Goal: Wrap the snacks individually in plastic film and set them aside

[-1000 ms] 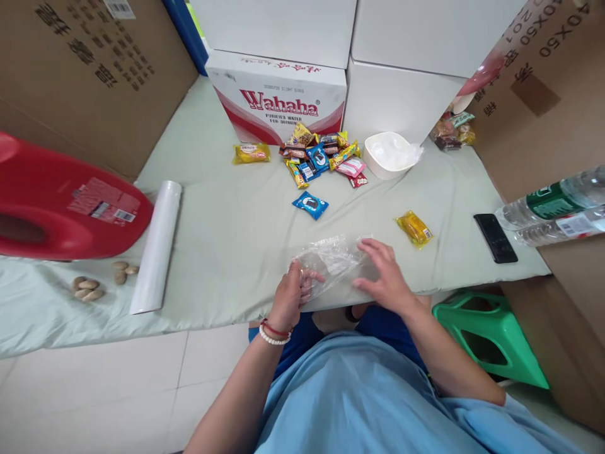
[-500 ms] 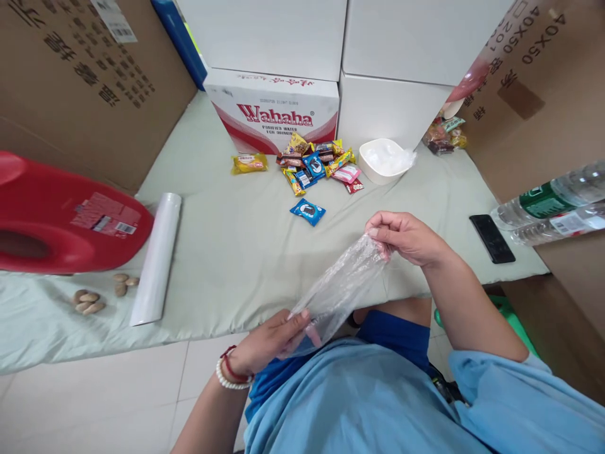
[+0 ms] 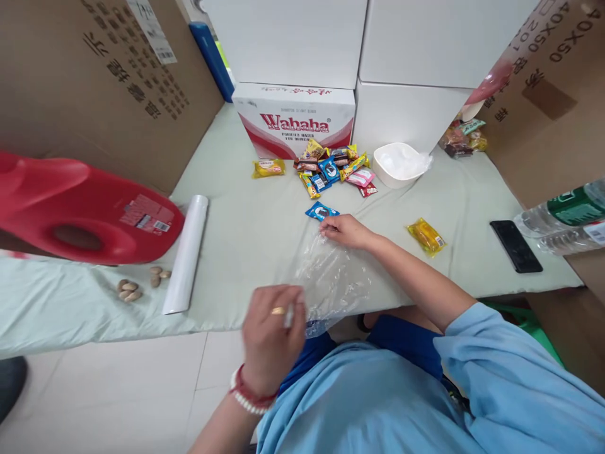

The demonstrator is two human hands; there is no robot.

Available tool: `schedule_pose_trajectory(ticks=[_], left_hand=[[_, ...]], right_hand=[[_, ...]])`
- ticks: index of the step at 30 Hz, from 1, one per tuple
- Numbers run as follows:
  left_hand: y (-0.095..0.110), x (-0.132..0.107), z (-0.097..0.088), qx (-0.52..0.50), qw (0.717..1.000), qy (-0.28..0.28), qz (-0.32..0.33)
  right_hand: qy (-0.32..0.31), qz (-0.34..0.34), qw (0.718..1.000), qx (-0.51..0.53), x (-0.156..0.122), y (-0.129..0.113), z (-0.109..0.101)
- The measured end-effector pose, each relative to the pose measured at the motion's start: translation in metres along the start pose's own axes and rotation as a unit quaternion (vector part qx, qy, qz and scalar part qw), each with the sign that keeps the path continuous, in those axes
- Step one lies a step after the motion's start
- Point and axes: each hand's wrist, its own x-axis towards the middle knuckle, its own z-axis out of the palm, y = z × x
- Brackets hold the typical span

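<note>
A clear plastic bag [image 3: 338, 274] lies crinkled across the front of the table, its lower end over the edge. My right hand [image 3: 347, 231] is closed in a pinch on its far end, just in front of a blue snack packet [image 3: 321, 210]. My left hand [image 3: 274, 331], blurred and wearing a ring, is curled closed above the table's edge. A whitish bit shows between its fingers, seemingly part of the bag. Right of my right forearm rests a yellow snack packet [image 3: 426, 236].
Several small snack packets [image 3: 329, 168] lie before the Wahaha box [image 3: 295, 120], beside a white bowl [image 3: 396, 167] holding plastic. At left are a white roll [image 3: 186, 255], nuts [image 3: 128, 290] and a red jug [image 3: 137, 221]. A phone [image 3: 515, 246] and bottles [image 3: 574, 211] are at right.
My right hand has moved left and toward the blue packet, with the bag now spread on the table. My left hand has lifted and turned. The right-hand yellow packet now shows.
</note>
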Motion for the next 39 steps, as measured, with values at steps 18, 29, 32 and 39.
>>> schedule_pose_trajectory(ticks=[18, 29, 32, 39], left_hand=[[-0.048, 0.007, 0.106, 0.143, 0.941, -0.301, -0.056], [-0.054, 0.011, 0.111, 0.164, 0.938, -0.250, -0.177], [-0.054, 0.013, 0.113, 0.175, 0.933, -0.257, -0.181], [-0.051, 0.015, 0.113, 0.178, 0.931, -0.261, -0.183]], right_hand=[[0.072, 0.222, 0.965, 0.117, -0.051, 0.057, -0.099], [0.284, 0.242, 0.928, -0.023, -0.143, 0.023, -0.019], [0.283, 0.297, 0.904, 0.121, -0.150, 0.020, 0.004], [0.138, 0.333, 0.816, 0.452, -0.152, 0.005, -0.005]])
